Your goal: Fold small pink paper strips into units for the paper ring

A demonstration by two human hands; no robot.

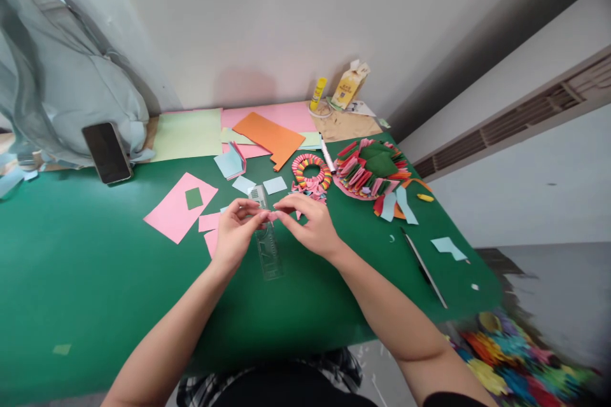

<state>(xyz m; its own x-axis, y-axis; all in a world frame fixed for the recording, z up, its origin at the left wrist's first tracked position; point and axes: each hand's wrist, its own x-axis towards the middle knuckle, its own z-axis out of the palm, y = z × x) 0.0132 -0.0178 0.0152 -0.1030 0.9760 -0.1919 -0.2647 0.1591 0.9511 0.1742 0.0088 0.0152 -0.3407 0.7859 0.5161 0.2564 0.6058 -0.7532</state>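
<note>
Between the fingertips of my left hand and my right hand is a small pink paper piece, pinched from both sides. Its exact shape is mostly covered by the fingers. Below the hands, a clear plastic stencil ruler lies on the green table. Just beyond them are two small light blue paper pieces and a ring of folded paper in pink, yellow and red. Pink folded pieces are heaped at the ring's near side, partly behind my right hand.
Pink paper with a green rectangle lies left. Orange paper is at the back, near a glue stick and a carton. Right are a paper-covered round piece and a cutter-like tool. A phone leans on a bag.
</note>
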